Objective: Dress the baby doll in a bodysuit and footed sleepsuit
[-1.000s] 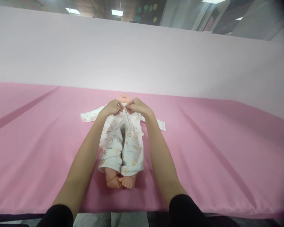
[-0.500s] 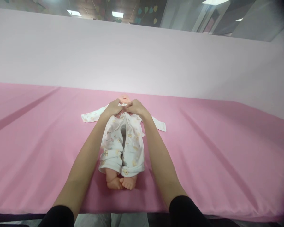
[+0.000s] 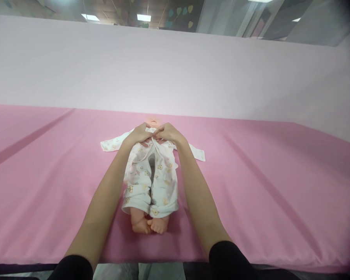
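A baby doll [image 3: 153, 121] lies on its back with its feet toward me. It wears a white printed top with a sleeve [image 3: 113, 144] stretched out on each side, and white printed trousers [image 3: 164, 182] bunched above its bare feet. My left hand [image 3: 140, 134] and my right hand [image 3: 167, 133] meet over the doll's chest. Both have thumb and fingers pinched together on the front of the top, their tips almost touching. The exact bit of cloth or fastening between them is too small to make out.
A pink padded mat [image 3: 251, 202] covers the surface under the doll. Behind it rises a white wall panel [image 3: 169, 74], with windows or glass above. The mat's front edge runs close to my body.
Very little differs. My fingers have shifted slightly at the doll's chest, and the camera view has tilted a little. The doll has stayed in place.
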{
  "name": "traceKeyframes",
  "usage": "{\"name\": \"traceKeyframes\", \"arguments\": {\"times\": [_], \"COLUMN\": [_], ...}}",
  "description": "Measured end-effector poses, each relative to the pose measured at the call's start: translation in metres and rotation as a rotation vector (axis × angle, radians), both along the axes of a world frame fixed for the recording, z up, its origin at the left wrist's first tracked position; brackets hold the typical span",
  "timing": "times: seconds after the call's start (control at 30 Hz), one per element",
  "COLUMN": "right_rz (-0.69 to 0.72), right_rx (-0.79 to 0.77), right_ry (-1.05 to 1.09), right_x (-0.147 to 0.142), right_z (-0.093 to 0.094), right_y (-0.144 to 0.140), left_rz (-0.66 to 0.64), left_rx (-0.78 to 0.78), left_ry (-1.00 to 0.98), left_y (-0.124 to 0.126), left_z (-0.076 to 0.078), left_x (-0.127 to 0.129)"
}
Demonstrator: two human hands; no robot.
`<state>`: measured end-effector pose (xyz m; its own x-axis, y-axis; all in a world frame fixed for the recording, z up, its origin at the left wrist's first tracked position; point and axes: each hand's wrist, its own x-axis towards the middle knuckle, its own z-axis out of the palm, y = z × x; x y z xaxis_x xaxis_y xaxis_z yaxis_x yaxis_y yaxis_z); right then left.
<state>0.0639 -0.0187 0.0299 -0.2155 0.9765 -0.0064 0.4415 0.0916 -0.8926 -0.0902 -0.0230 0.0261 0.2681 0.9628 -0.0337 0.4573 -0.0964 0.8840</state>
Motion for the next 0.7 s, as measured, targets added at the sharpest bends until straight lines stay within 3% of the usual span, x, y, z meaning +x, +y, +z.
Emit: {"name": "traceKeyframes", "arguments": {"times": [0.43, 0.7], "right_rz": [-0.021, 0.0], "right_rx": [-0.006, 0.007], "right_ry": [-0.033, -0.067], "right_x": [-0.0011, -0.0043], "right_z": [-0.0017, -0.0049], "right_y": [0.0013, 0.0046], "left_rz": [0.001, 0.002], "left_rx": [-0.041, -0.005], "left_ry": [-0.073, 0.019], "left_y": [-0.0006, 0.0063], "left_z": [-0.0015, -0.0038], "left_x": [-0.0026, 0.0014]}}
